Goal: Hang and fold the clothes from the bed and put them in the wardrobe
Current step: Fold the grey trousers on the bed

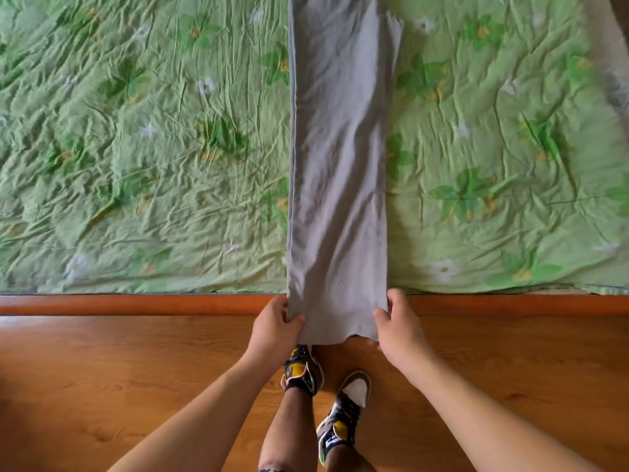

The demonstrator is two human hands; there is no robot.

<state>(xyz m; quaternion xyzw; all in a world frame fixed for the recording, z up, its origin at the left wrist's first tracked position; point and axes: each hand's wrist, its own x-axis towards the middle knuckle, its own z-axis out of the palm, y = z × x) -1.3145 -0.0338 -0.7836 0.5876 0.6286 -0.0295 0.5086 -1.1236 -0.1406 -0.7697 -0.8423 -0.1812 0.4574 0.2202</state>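
The person's left hand (272,323) and right hand (400,330) are bare, and the 2 forearms behind them are bare down to the lower edge of the view. Both lower legs are bare too. On the left foot is a low-top lace-up sneaker in black and mustard yellow (303,369), with a white side panel and a pale pink sole edge. The matching right sneaker (345,413) has a white toe box, grey and black panels, a yellow patch beside the black laces, and a black tongue tab with white lettering too small to read. Short black socks (299,389) show at the ankles. A dark patterned patch (272,466) crosses the left leg at the frame's bottom; whether ink or fabric cannot be told
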